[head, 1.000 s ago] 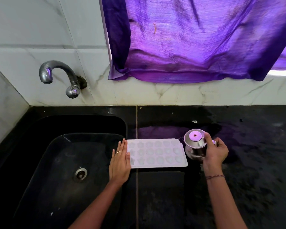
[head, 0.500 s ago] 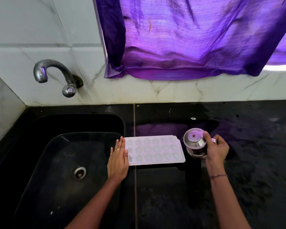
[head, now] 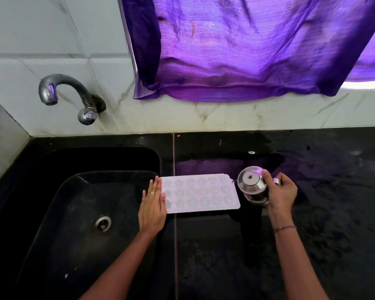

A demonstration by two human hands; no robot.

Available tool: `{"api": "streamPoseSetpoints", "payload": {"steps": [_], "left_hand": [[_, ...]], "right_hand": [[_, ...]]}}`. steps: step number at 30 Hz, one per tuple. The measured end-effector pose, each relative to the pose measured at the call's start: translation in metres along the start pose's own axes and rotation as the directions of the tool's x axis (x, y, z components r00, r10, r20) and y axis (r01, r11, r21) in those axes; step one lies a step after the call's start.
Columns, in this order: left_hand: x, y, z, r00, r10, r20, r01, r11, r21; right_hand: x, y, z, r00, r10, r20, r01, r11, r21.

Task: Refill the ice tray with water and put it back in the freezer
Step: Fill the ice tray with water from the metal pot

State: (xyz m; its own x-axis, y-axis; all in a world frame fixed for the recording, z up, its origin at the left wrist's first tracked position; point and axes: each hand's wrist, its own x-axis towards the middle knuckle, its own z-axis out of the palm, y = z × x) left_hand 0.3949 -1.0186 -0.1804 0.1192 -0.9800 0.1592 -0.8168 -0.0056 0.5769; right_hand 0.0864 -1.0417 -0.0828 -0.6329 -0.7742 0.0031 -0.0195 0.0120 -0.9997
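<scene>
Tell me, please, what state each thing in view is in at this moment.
ice tray, flat on the counter, cavities up; fill unclear.
left hand, flat, fingers straight, resting on the tray's left end.
steel jug, lid on, at the tray's right end.
right hand, gripping the steel jug by its handle.
tap, off, no water running.
sink, drain uncovered.

Black stone counter [head: 225,256], white ice tray [head: 200,192] flat beside the sunken sink [head: 74,202], steel jug [head: 250,184] just right.
</scene>
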Motion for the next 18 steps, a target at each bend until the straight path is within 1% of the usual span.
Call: {"api": "streamPoseSetpoints", "payload": {"steps": [12,18], "left_hand": [[-0.0002,0.0014,-0.0011,1.000,-0.004,-0.003,0.004,1.000,-0.001],[-0.0002,0.0017,-0.0005,1.000,-0.008,-0.005,0.008,1.000,-0.006]], "right_hand": [[-0.0042,-0.0025,0.0020,1.000,0.007,0.008,-0.006,1.000,-0.030],[-0.0033,0.0025,0.0015,0.999,0.038,0.007,-0.038,0.999,0.017]]}}
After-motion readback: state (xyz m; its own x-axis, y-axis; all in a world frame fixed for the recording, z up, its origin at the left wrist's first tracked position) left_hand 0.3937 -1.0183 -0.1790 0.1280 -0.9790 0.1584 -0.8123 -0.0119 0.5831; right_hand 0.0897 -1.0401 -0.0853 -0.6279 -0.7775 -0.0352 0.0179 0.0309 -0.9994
